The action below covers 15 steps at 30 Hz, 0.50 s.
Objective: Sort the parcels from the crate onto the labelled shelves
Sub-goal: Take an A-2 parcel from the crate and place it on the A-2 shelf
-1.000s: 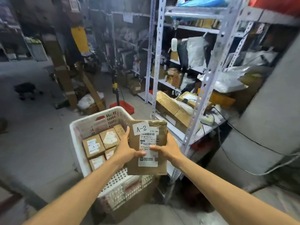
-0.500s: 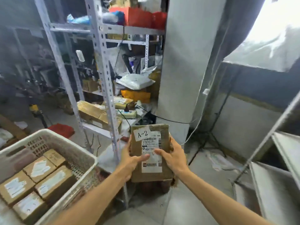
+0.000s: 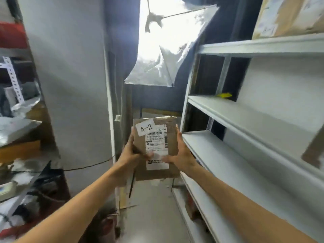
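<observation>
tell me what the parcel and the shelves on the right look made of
The parcel looks like brown cardboard, matte, with a frayed top edge and white paper labels stuck on. The shelves are probably painted sheet metal: smooth pale grey with folded front lips, though blur leaves that open.

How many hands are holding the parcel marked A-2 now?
2. The left hand grips the left edge of the parcel; the right hand grips its right edge. No hand seems hidden.

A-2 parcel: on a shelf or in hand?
In hand. Left hand and right hand grip the brown cardboard A-2 parcel upright, beside the grey metal shelves, not on them.
</observation>
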Tool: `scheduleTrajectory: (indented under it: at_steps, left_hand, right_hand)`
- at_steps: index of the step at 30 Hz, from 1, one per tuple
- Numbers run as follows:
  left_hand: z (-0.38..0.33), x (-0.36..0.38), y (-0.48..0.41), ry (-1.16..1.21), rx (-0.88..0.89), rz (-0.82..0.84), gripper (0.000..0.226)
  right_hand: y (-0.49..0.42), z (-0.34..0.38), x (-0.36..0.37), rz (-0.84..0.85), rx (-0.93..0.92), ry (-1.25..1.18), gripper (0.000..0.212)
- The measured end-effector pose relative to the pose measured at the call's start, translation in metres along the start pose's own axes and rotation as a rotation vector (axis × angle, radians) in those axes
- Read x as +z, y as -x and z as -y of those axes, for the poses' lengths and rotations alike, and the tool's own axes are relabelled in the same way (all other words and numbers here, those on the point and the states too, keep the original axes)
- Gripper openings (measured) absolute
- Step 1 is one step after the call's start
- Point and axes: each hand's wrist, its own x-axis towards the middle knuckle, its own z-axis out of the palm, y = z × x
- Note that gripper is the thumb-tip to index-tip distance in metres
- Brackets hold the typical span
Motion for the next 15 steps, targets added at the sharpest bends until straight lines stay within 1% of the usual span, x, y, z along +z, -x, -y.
scheduleTrajectory:
  at_steps: [2,4,9,12,15]
  left_hand:
    - [-0.018,0.018,-0.037,-0.016,0.052,0.1,0.114]
    - [-0.035,0.038,-0.069,-0.016,0.105,0.187,0.118]
    - [-0.076,0.08,-0.126,-0.011,0.198,0.407,0.106]
    - [-0.087,0.105,-0.154,0.036,0.202,0.528,0.105]
    - [-0.083,0.131,-0.177,0.024,0.193,0.662,0.098]
  right_hand:
    - [-0.014,0.009,-0.025,-0.101,0.005,0.033,0.121]
    - [-0.029,0.02,-0.05,-0.188,0.008,0.051,0.12]
    - [-0.051,0.045,-0.099,-0.367,0.019,0.139,0.116]
    - [-0.053,0.049,-0.12,-0.476,0.04,0.169,0.112]
    - [-0.048,0.044,-0.14,-0.596,0.066,0.183,0.109]
